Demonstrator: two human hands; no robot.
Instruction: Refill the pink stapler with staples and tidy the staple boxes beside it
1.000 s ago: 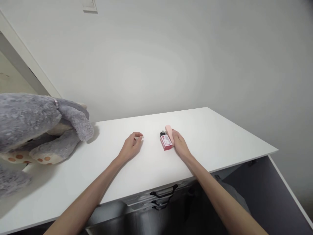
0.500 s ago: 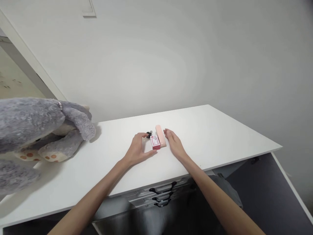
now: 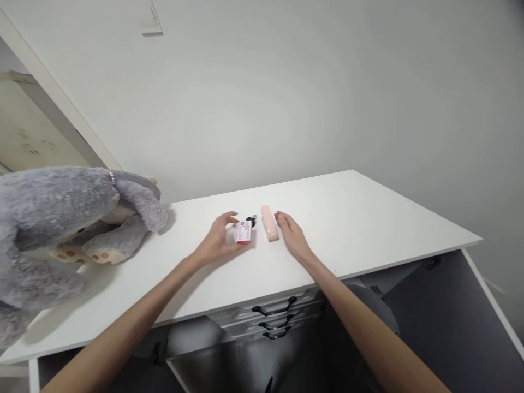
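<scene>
My left hand (image 3: 215, 238) grips a small red-and-white box (image 3: 243, 232), likely of staples, between thumb and fingers. The box looks slightly blurred and tilted. Just behind it lies a small black object with a silvery end (image 3: 251, 220), too small to name surely. To the right, a pink stapler (image 3: 269, 222) lies lengthwise on the white tabletop (image 3: 352, 218). My right hand (image 3: 293, 236) rests on its edge close to the stapler's right side, holding nothing, fingers loosely bent and a narrow gap between them and the stapler.
A large grey plush toy (image 3: 69, 213) takes up the tabletop's left end. A plain wall (image 3: 262, 98) rises behind. Below the front edge are drawers with black handles (image 3: 274, 308) and an opened cabinet door (image 3: 454, 305) at the right.
The small box has moved left in my left hand, away from the stapler, and has turned. My right hand stays beside the stapler with its fingers a bit more bent.
</scene>
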